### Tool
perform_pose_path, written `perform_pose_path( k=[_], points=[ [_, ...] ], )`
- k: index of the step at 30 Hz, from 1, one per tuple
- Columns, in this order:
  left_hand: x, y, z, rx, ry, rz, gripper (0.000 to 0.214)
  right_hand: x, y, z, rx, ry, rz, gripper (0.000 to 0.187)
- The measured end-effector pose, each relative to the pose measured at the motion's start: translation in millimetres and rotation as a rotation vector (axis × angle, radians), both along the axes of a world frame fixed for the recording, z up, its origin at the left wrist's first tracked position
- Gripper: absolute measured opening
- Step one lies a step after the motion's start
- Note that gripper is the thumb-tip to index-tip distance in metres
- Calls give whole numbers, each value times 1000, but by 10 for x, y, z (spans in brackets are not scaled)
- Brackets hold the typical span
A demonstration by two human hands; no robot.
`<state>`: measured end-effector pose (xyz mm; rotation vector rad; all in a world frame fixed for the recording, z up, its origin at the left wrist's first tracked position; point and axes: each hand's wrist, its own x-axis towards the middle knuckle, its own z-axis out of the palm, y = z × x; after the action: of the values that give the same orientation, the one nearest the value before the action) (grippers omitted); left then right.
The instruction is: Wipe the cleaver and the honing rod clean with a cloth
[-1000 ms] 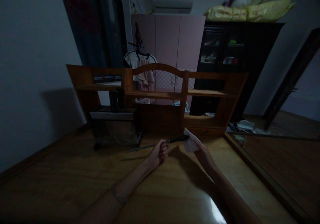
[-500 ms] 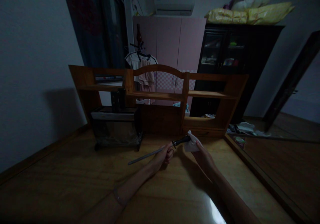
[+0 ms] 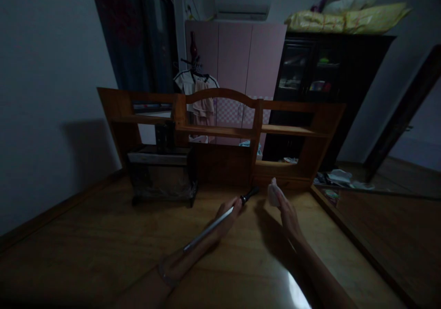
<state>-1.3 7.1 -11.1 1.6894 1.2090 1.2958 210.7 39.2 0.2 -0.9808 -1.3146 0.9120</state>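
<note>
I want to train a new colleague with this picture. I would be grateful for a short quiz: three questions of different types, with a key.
1. Multiple choice. What does the left hand hold?
A) a green glass bottle
B) a slender, silvery metal rod with a black handle
C) a wooden spoon
2. True or false? The crumpled white cloth or paper in the right hand touches the black handle.
3. Fill the gap. On the yellowish-brown wooden surface, the dark, box-shaped object stands to the ____ of the hands, as the wearer sees it.

Key: 1. B. 2. False; a gap shows between them. 3. left.
</note>
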Motion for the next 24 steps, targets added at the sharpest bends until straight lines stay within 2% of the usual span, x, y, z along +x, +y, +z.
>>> perform_pose_path(
  k=[3, 6, 8, 12, 15, 19, 24],
  points=[
    [-4, 47, -67, -108, -132, -75, 43, -25, -111, 96, 164, -153, -34, 45],
    [4, 40, -75, -228, -190, -179, 43, -110, -191, 124, 223, -333, 70, 43],
    [12, 16, -55, -250, -194, -220, 43, -166, -213, 101, 260, -467, 131, 41],
    [29, -13, -52, -254, -167, -225, 47, -236, -241, 38, 358, -653, 229, 38],
    [38, 6, -113, -308, -150, -222, 47, -266, -265, 16, 356, -690, 289, 39],
    [36, 59, -201, -368, -179, -207, 48, -285, -265, 8, 358, -671, 297, 39],
    [35, 115, -263, -402, -244, -191, 48, -290, -262, 21, 469, -786, 278, 42]
  ],
)
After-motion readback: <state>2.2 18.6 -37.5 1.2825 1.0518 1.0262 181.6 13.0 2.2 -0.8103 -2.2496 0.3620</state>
